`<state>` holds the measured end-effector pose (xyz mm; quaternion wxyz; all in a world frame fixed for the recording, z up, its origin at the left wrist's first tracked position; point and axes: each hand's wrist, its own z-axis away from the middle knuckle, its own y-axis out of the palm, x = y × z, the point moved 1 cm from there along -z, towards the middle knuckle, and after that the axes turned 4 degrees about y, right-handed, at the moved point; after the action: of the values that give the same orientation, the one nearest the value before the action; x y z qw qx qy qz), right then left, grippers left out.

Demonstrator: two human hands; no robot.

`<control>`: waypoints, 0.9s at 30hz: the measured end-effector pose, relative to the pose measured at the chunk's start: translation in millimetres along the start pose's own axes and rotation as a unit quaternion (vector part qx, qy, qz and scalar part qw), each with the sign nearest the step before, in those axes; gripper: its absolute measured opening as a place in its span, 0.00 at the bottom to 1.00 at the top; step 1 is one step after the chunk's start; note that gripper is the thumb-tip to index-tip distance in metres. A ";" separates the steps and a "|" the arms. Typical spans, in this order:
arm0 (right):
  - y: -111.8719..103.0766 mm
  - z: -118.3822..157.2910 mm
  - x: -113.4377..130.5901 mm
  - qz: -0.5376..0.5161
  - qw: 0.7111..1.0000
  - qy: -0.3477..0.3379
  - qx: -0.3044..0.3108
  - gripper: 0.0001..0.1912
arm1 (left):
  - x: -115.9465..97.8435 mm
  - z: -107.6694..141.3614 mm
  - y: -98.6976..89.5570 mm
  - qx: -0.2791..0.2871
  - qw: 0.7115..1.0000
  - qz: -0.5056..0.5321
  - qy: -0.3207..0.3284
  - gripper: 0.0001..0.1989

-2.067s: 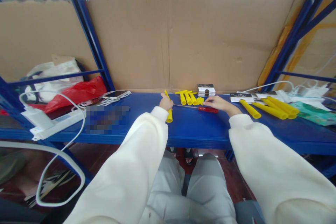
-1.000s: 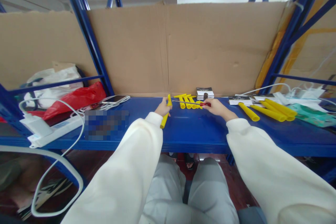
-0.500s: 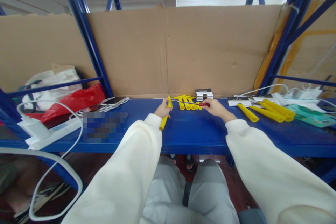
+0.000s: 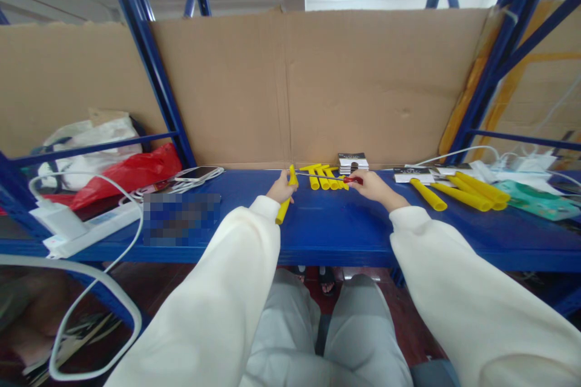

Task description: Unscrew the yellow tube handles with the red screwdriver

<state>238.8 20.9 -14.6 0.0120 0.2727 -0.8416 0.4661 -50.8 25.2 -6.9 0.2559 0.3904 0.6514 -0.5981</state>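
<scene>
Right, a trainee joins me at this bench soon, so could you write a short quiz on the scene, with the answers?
1. Which hand holds the red-handled screwdriver?
2. True or false: the left hand is holding the phone.
3. Fill in the blank: the tall panel along the back of the blue bench is made of ____.

Key: 1. The right hand. 2. False; it holds a yellow piece. 3. Cardboard.

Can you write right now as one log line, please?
left hand: holds yellow piece | right hand: holds screwdriver | screwdriver tip: by held piece, touch unclear | other yellow pieces: on table
</scene>
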 end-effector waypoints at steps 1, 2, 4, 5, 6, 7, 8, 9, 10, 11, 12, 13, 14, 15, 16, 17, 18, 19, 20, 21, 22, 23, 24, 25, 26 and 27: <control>0.1 -0.1 0.1 0.002 1.000 0.001 0.000 0.09 | 0.9 -0.8 -0.1 0.000 1.000 -0.002 0.001 0.21; 0.1 -0.1 0.4 0.003 1.000 0.002 0.000 0.09 | 1.9 -1.7 -0.1 0.000 1.000 -0.004 0.002 0.21; -0.1 0.0 1.1 0.004 1.000 0.001 -0.001 0.09 | 4.0 -3.3 -0.1 0.002 1.000 -0.008 0.004 0.22; -0.2 0.1 1.5 0.005 1.000 0.000 -0.001 0.09 | 4.9 -4.0 0.0 0.003 1.000 -0.010 0.005 0.22; -0.3 0.2 1.8 0.005 1.000 0.000 -0.002 0.09 | 5.6 -4.5 0.1 0.003 1.000 -0.012 0.006 0.22; -0.4 0.3 2.0 0.005 1.000 0.000 -0.002 0.09 | 6.1 -4.9 0.3 0.004 1.000 -0.013 0.007 0.22; -0.5 0.3 2.1 0.006 1.000 0.001 -0.002 0.09 | 6.4 -5.1 0.4 0.003 1.000 -0.014 0.008 0.22; -0.5 0.3 2.1 0.007 1.000 0.003 -0.002 0.09 | 6.5 -5.2 0.5 0.002 1.000 -0.015 0.009 0.22; -0.5 0.3 2.2 0.008 1.000 0.006 -0.002 0.09 | 6.3 -5.1 0.5 0.001 1.000 -0.016 0.009 0.22; -0.5 0.2 2.2 0.009 1.000 0.007 -0.001 0.09 | 5.9 -4.7 0.6 0.001 1.000 -0.016 0.010 0.22; -0.5 0.2 2.3 0.010 1.000 0.007 -0.001 0.09 | 5.3 -4.3 0.5 0.001 1.000 -0.016 0.009 0.21; -0.5 0.1 2.5 0.010 1.000 0.008 -0.001 0.09 | 4.6 -3.7 0.4 0.001 1.000 -0.016 0.008 0.21; -0.5 0.1 2.6 0.010 1.000 0.009 0.000 0.09 | 3.9 -3.0 0.3 0.002 1.000 -0.015 0.006 0.21; -0.5 0.1 2.7 0.010 1.000 0.010 0.001 0.09 | 3.1 -2.3 0.1 0.002 1.000 -0.015 0.006 0.21; -0.5 0.2 2.7 0.009 1.000 0.012 0.002 0.09 | 2.4 -1.6 -0.1 0.002 1.000 -0.013 0.005 0.21; -0.5 0.2 2.6 0.009 1.000 0.013 0.003 0.09 | 1.7 -1.0 -0.3 0.002 1.000 -0.012 0.005 0.21; -0.5 0.3 2.5 0.009 1.000 0.012 0.003 0.09 | 1.2 -0.5 -0.5 0.002 1.000 -0.010 0.005 0.21; -0.4 0.3 2.2 0.009 1.000 0.010 0.002 0.09 | 0.8 -0.1 -0.6 0.002 1.000 -0.009 0.006 0.21; -0.4 0.2 1.9 0.009 1.000 0.008 0.000 0.09 | 0.5 0.2 -0.7 0.003 1.000 -0.008 0.006 0.21; -0.4 0.1 1.6 0.010 1.000 0.004 -0.002 0.09 | 0.3 0.4 -0.7 0.003 1.000 -0.008 0.006 0.21; -0.4 0.0 1.2 0.011 1.000 0.000 -0.005 0.09 | 0.1 0.5 -0.8 0.002 1.000 -0.009 0.006 0.21; -0.3 -0.1 1.0 0.011 1.000 -0.004 -0.007 0.09 | -0.2 0.7 -0.8 0.002 1.000 -0.009 0.006 0.21; -0.3 -0.2 0.9 0.011 1.000 -0.009 -0.009 0.09 | -0.6 1.0 -0.9 0.000 1.000 -0.010 0.006 0.21; -0.3 -0.3 0.9 0.011 1.000 -0.012 -0.011 0.09 | -1.0 1.3 -0.9 -0.002 1.000 -0.010 0.005 0.21; -0.4 -0.3 1.1 0.011 1.000 -0.015 -0.012 0.08 | -1.6 1.8 -0.9 -0.004 1.000 -0.009 0.004 0.21; -0.4 -0.3 1.3 0.011 1.000 -0.016 -0.014 0.08 | -2.2 2.3 -1.0 -0.005 1.000 -0.009 0.002 0.20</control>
<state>237.8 20.4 -13.7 -0.0031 0.2713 -0.8507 0.4502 -50.7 22.5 -4.9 0.2510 0.3846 0.6586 -0.5961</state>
